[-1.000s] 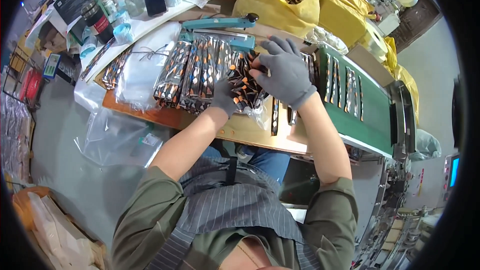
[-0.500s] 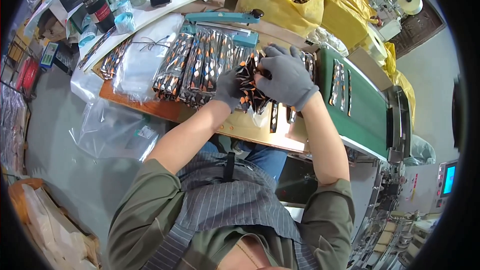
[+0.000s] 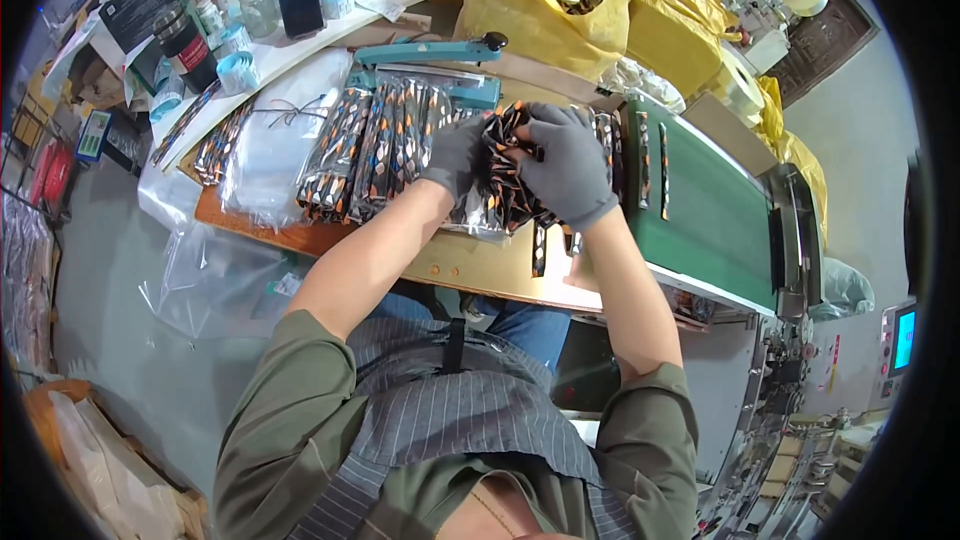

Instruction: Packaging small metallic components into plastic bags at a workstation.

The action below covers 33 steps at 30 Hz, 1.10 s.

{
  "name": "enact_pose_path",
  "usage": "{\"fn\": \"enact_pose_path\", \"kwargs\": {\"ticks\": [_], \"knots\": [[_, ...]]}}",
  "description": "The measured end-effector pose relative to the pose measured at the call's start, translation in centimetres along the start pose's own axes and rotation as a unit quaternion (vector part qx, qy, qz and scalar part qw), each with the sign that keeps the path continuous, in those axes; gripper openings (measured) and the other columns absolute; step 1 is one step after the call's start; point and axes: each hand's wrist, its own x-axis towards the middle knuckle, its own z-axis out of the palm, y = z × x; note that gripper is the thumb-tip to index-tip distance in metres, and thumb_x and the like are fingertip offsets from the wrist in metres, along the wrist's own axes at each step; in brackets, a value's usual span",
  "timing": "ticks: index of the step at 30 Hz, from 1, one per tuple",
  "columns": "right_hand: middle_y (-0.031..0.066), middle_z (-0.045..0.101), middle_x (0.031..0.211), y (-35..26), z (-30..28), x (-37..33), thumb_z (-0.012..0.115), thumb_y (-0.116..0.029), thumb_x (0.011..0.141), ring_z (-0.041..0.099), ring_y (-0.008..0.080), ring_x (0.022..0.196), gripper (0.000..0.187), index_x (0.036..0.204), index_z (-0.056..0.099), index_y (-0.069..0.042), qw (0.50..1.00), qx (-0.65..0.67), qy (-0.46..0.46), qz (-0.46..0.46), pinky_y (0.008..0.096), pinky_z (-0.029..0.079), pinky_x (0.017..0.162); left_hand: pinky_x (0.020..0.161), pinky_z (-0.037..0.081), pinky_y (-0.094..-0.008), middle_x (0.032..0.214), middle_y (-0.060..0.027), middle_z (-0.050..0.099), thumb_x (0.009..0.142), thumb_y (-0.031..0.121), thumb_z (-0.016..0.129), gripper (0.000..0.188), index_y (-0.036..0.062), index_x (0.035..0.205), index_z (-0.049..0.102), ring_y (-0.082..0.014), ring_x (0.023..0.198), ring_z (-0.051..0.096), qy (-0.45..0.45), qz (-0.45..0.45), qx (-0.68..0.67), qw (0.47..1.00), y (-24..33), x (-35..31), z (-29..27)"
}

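Observation:
Both of my hands wear grey gloves and close around a bundle of slim black sachets (image 3: 503,165) with orange and white diamonds. My left hand (image 3: 458,155) grips the bundle's left side, and my right hand (image 3: 568,165) wraps its right side; some fingertips are hidden. Left of my left hand lie packed bundles of like sachets (image 3: 395,145) in clear plastic. A few loose sachets (image 3: 540,248) lie on the table under my right hand. More sachets stand in a row just beyond that hand, partly covered by it.
A green conveyor belt (image 3: 715,225) on the right carries two sachets (image 3: 664,170). Behind the bundles stands a teal bag sealer (image 3: 430,50). Clear plastic bags (image 3: 275,145) lie at left, with a white shelf (image 3: 300,48) of jars and label rolls beyond. Yellow bags (image 3: 545,15) stand at the back.
Sachets on the belt have shifted left toward the table, and fewer show there. My hands keep hold of the bundle, turning it slightly. The whole view has shifted a little.

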Motion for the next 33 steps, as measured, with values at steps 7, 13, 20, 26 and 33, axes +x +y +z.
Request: {"fn": "enact_pose_path", "kwargs": {"ticks": [7,13,20,26,33], "knots": [[0.0083,0.059,0.109,-0.4,-0.5,-0.4,0.066,-0.009,0.069,0.056,0.0265,0.098,0.017,0.085,0.062,-0.006,0.959,-0.091,0.252,-0.098,0.0404,0.038,0.091,0.056,0.04,-0.025,0.068,0.0011,0.056,0.082,0.029,0.067,0.025,0.0063,0.074,0.06,-0.0087,0.06,0.049,-0.09,0.142,0.145,0.975,6.8,4.4,3.1],[0.0135,0.062,0.092,-2.3,-2.6,-4.1,0.055,-0.004,0.087,0.061,0.0158,0.071,0.013,0.097,0.058,0.003,0.879,0.293,0.366,0.081,0.0256,0.05,0.065,0.073,0.047,-0.041,0.084,-0.0159,0.065,0.069,0.058,0.063,0.052,0.007,0.079,0.063,-0.0319,0.079,0.062,-0.219,0.175,0.796,0.537,6.7,6.4,-2.1],[0.0187,0.061,0.101,-2.5,-2.5,-4.8,0.05,-0.012,0.094,0.062,0.0203,0.082,0.021,0.105,0.053,0.005,0.851,0.276,0.441,0.074,0.03,0.053,0.073,0.071,0.047,-0.0414,0.082,-0.0142,0.063,0.076,0.034,0.063,0.037,0.0075,0.102,0.063,-0.0308,0.083,0.061,-0.224,0.294,0.793,0.485,2.5,3.3,-5.5],[0.0194,0.059,0.109,-2.8,3.6,-5.2,0.049,-0.003,0.092,0.059,0.0225,0.097,0.018,0.108,0.052,0.005,0.913,0.248,0.318,0.057,0.0344,0.048,0.086,0.081,0.044,-0.039,0.092,-0.0135,0.061,0.076,0.036,0.063,0.033,0.0056,0.09,0.064,-0.028,0.083,0.059,-0.221,0.446,0.766,0.406,1.7,0.9,-8.7],[0.0195,0.059,0.11,-7.2,8.9,-2.9,0.062,0.003,0.073,0.06,0.0357,0.094,0.038,0.109,0.053,-0.002,0.966,0.149,0.104,-0.183,0.0413,0.049,0.082,0.07,0.05,-0.0291,0.079,-0.0067,0.062,0.093,0.042,0.046,0.043,0.0015,0.1,0.06,-0.0147,0.081,0.061,-0.125,-0.03,0.118,0.985,7.9,-7.7,-8.4]]}}
